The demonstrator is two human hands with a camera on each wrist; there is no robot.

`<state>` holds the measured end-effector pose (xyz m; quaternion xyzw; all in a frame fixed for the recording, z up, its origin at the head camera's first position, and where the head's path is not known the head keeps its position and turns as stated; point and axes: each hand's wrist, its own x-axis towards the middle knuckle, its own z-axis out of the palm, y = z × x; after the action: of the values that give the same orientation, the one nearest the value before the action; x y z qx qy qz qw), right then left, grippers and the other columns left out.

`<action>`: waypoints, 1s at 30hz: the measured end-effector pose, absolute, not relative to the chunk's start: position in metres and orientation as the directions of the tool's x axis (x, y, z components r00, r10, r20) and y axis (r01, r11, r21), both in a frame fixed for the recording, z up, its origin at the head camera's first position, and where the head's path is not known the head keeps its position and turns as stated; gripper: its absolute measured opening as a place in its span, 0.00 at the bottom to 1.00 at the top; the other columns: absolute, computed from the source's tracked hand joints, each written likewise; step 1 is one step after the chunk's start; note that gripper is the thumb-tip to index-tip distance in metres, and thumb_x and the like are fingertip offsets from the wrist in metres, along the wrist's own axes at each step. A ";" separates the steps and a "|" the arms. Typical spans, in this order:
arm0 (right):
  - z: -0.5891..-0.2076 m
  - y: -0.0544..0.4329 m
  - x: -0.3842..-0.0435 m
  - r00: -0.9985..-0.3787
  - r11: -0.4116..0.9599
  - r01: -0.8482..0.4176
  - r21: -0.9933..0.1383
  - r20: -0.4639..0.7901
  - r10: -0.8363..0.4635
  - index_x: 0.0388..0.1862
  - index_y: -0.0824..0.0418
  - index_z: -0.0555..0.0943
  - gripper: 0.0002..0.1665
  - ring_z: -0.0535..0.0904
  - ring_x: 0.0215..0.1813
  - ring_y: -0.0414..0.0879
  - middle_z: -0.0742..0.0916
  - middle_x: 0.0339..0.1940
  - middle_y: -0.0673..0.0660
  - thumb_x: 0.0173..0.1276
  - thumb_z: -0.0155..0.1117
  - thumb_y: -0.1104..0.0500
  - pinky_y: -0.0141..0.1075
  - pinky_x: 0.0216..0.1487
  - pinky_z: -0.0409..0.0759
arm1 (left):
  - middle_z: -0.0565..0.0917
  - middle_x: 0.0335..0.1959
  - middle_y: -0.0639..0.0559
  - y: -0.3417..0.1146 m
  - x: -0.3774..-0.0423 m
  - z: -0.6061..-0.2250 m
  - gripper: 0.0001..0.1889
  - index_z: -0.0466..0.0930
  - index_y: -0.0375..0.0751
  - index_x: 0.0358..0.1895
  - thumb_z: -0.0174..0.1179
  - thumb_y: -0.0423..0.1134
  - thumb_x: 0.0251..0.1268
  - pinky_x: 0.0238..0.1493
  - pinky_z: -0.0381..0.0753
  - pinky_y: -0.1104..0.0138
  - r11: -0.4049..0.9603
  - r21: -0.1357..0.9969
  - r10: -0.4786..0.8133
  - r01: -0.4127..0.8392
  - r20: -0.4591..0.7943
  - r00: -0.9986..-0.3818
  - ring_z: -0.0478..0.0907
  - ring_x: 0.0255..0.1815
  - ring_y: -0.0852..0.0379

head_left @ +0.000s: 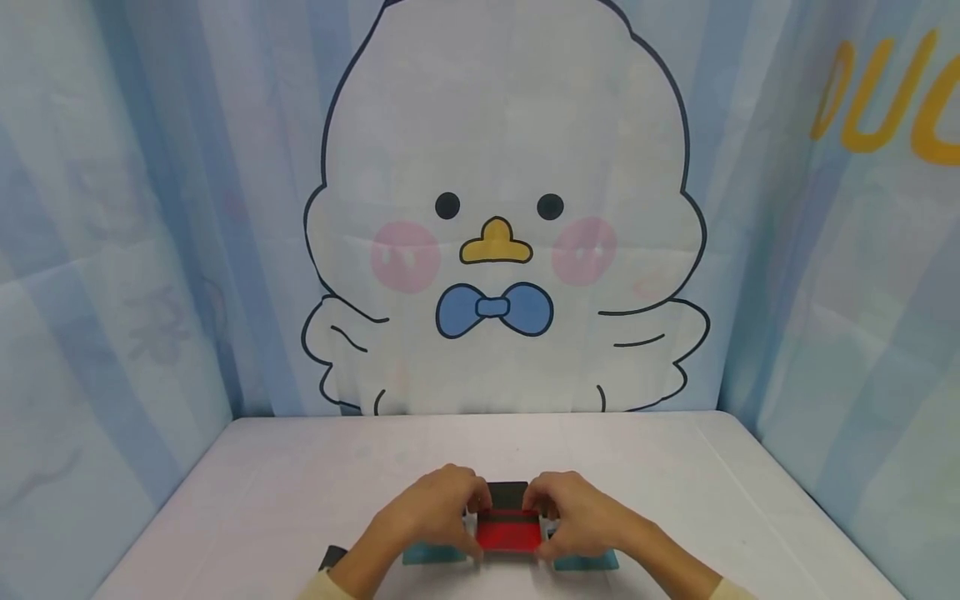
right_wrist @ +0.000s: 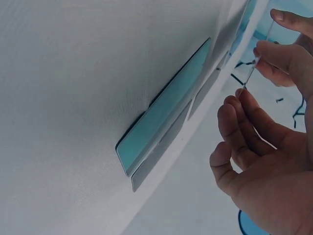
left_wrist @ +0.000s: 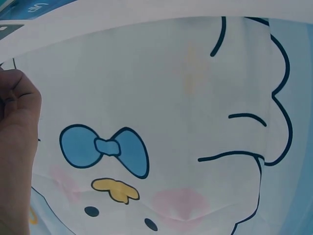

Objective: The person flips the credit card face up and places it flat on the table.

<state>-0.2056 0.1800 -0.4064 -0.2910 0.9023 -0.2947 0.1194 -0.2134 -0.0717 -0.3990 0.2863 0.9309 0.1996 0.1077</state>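
In the head view both hands meet at a flat red card-like piece (head_left: 508, 537). My left hand (head_left: 442, 504) pinches its left edge, and my right hand (head_left: 581, 512) pinches its right edge. A dark flat panel (head_left: 507, 495) shows just above the red piece, between the hands; whether the two are joined I cannot tell. Teal flat pieces lie under the hands, one at the left (head_left: 433, 554) and one at the right (head_left: 587, 563). Seen from the right wrist, the held piece is thin and edge-on, between the fingers (right_wrist: 244, 95) of both hands. The left wrist view catches only part of a hand at its left edge.
A small dark object (head_left: 333, 556) lies beside the left forearm. On the white table (head_left: 262, 483), the right wrist view shows a teal rectangle (right_wrist: 164, 107) with a grey piece (right_wrist: 159, 152) along it. Fabric walls with a cartoon duck (head_left: 495, 350) enclose the table's back and sides.
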 end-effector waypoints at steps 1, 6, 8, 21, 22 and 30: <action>-0.406 0.180 -0.206 -0.803 0.657 -0.453 -0.603 -0.045 -0.594 0.46 0.53 0.83 0.24 0.77 0.39 0.40 0.84 0.38 0.44 0.50 0.83 0.56 0.31 0.42 0.78 | 0.82 0.35 0.64 -0.072 -0.213 -0.398 0.23 0.88 0.52 0.46 0.85 0.46 0.45 0.43 0.80 0.70 0.754 0.439 0.577 0.489 -0.085 -0.813 0.75 0.36 0.68; -0.404 0.180 -0.206 -0.806 0.668 -0.443 -0.598 -0.062 -0.589 0.47 0.52 0.83 0.24 0.78 0.41 0.42 0.84 0.40 0.44 0.51 0.82 0.56 0.31 0.46 0.79 | 0.84 0.35 0.65 -0.073 -0.213 -0.397 0.21 0.89 0.50 0.45 0.85 0.46 0.46 0.42 0.80 0.71 0.733 0.470 0.587 0.492 -0.072 -0.806 0.76 0.36 0.67; -0.404 0.180 -0.206 -0.806 0.675 -0.443 -0.590 -0.068 -0.588 0.48 0.51 0.83 0.24 0.78 0.43 0.42 0.84 0.41 0.43 0.52 0.82 0.55 0.33 0.48 0.80 | 0.84 0.35 0.65 -0.073 -0.213 -0.397 0.21 0.89 0.51 0.45 0.85 0.47 0.46 0.42 0.80 0.71 0.731 0.475 0.584 0.490 -0.064 -0.809 0.76 0.35 0.67; -0.405 0.174 -0.205 -0.812 0.690 -0.465 -0.555 -0.043 -0.582 0.49 0.49 0.84 0.25 0.77 0.45 0.43 0.83 0.41 0.40 0.52 0.84 0.52 0.33 0.48 0.82 | 0.86 0.34 0.66 -0.071 -0.213 -0.396 0.20 0.91 0.50 0.44 0.85 0.46 0.45 0.38 0.78 0.72 0.725 0.483 0.575 0.491 -0.030 -0.818 0.75 0.33 0.67; -0.405 0.174 -0.205 -0.810 0.689 -0.475 -0.548 -0.033 -0.585 0.48 0.48 0.84 0.25 0.77 0.45 0.42 0.83 0.40 0.40 0.52 0.84 0.51 0.32 0.47 0.81 | 0.86 0.34 0.66 -0.071 -0.213 -0.396 0.20 0.91 0.50 0.44 0.85 0.46 0.45 0.38 0.78 0.72 0.723 0.484 0.575 0.493 -0.026 -0.818 0.75 0.33 0.67; -0.403 0.168 -0.202 -0.801 0.687 -0.529 -0.499 0.024 -0.599 0.47 0.49 0.84 0.23 0.75 0.43 0.38 0.82 0.37 0.40 0.53 0.83 0.49 0.30 0.44 0.79 | 0.86 0.32 0.66 -0.069 -0.212 -0.397 0.19 0.92 0.50 0.42 0.84 0.47 0.45 0.37 0.79 0.73 0.710 0.491 0.580 0.505 0.000 -0.814 0.75 0.32 0.67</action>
<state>-0.2021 0.1678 -0.4030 -0.3079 0.9156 -0.2487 0.0705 -0.2120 -0.0693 -0.3970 0.2946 0.9213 0.2415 0.0774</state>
